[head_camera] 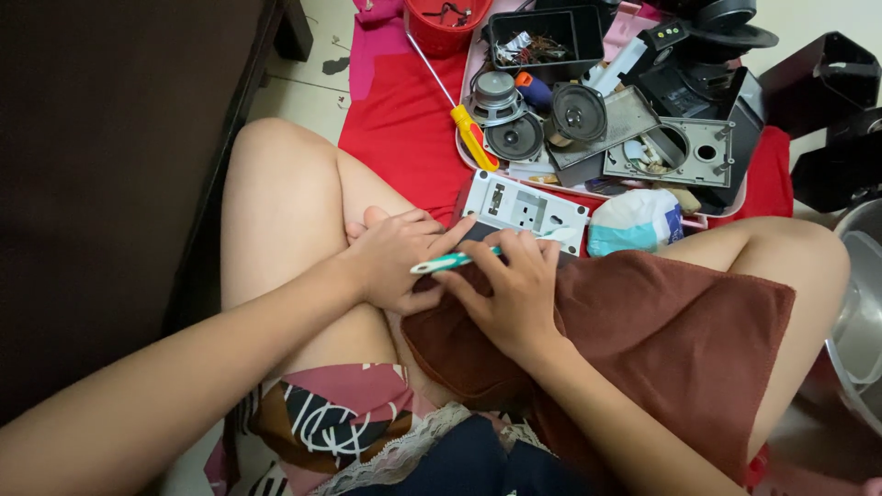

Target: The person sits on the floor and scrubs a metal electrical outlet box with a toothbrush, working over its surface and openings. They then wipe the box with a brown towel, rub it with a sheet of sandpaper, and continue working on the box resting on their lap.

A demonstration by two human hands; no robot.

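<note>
Brushing under way on the lap, by the look of it. Right hand (514, 294) closed on a toothbrush (455, 262), green-and-white, fingers curled over its handle, head end hidden under the fingers. Left hand (400, 257) closed too, grip clamped on the near edge of a grey panel (528, 209), steadying it just ahead of the toothbrush. Panel tilted, resting on a brown cloth (661, 340) spread over the right thigh, its pale face up and showing cut-outs and a socket-like slot.

Judging progress: dismantling looks largely done, with parts lying out beyond the hands. Cleaning seems only partly through; cannot tell how much of the panel is clean, its surface too small to read.

Beyond the grip, past the panel: pink tray (478, 55) crowded with two speakers (514, 110), a yellow-handled screwdriver (473, 138) lying slantwise off its left rim, a black box (542, 41) of small bits, and a grey plate (684, 152) with a round hole. To the right of the panel, a white and teal packet (638, 220). Further back, red basket (446, 23).

Surface: no table at all, only the floor, pale tiles (294, 87) with a red mat (404, 129) laid over them. Legs crossed on it. Dark furniture (110, 165) close on the left, metal bowl (859, 303) at the far right edge, black casings (827, 83) behind it. Room cramped, light soft and indoor.
</note>
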